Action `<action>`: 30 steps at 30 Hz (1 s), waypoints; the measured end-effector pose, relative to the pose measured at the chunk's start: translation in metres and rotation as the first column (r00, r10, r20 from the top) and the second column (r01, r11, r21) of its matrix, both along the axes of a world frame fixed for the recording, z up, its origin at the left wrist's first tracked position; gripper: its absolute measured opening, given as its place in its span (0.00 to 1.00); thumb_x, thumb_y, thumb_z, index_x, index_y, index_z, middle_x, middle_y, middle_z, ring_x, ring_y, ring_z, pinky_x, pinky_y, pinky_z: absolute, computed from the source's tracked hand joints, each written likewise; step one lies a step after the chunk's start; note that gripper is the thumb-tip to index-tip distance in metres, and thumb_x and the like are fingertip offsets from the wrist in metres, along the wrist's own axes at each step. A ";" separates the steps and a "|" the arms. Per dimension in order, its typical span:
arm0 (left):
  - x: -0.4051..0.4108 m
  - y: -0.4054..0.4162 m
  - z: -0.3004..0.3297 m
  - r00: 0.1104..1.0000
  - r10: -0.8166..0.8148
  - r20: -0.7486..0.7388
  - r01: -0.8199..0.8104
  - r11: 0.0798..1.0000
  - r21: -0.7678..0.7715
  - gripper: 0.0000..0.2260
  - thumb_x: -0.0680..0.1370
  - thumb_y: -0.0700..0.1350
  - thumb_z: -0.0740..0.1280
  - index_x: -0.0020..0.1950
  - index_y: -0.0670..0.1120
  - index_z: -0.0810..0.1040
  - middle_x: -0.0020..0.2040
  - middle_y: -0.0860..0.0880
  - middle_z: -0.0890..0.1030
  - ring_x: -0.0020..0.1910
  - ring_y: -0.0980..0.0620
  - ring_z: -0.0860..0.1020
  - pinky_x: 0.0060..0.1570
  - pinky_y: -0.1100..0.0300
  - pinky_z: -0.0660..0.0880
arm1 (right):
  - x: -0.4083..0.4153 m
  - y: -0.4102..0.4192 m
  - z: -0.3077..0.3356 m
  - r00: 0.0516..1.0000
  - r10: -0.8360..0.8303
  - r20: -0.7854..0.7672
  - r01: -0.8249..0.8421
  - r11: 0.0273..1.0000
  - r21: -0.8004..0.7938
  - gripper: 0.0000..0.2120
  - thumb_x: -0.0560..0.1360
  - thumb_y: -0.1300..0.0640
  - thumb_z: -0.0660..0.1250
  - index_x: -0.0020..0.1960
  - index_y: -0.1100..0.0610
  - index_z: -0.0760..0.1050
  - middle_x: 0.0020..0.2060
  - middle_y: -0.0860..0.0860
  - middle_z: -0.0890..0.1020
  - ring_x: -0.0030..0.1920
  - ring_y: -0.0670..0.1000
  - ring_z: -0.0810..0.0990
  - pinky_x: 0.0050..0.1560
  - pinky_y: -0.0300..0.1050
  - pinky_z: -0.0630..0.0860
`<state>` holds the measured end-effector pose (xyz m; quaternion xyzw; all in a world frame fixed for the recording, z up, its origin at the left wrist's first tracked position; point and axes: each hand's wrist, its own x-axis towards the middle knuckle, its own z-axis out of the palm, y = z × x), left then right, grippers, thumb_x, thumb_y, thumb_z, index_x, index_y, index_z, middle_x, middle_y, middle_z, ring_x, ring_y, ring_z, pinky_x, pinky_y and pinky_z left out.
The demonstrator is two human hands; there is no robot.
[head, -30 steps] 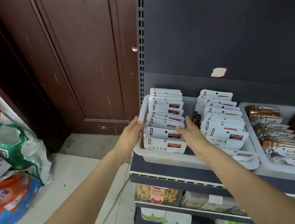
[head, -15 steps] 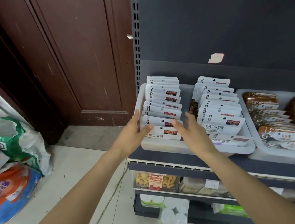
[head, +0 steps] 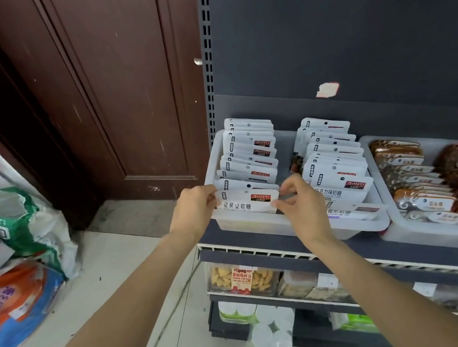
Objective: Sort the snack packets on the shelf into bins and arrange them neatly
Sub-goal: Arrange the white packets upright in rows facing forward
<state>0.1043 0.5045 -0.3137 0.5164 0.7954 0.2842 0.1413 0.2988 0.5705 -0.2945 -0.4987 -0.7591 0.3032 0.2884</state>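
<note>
Head view: left hand (head: 194, 206) and right hand (head: 299, 201) pinch the front white snack packet (head: 246, 203) by its ends, in the translucent plastic bin (head: 260, 225) on the dark shelf (head: 264, 246). Rows mostly filed; judged near completion, straightening remaining.

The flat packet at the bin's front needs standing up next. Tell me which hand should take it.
Right, probably. The right hand sits beside the flat packet in the right row, while the left hand is at the bin's far left edge. Both now pinch the front packet.
</note>
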 end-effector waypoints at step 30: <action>-0.003 0.014 0.029 0.978 0.056 0.201 -0.079 0.991 0.109 0.04 0.77 0.39 0.68 0.46 0.44 0.83 0.41 0.46 0.83 0.40 0.52 0.79 0.41 0.66 0.71 | 0.001 0.012 0.014 0.989 0.018 0.145 -0.023 0.999 0.035 0.05 0.74 0.65 0.68 0.43 0.60 0.83 0.36 0.49 0.80 0.36 0.45 0.75 0.43 0.37 0.71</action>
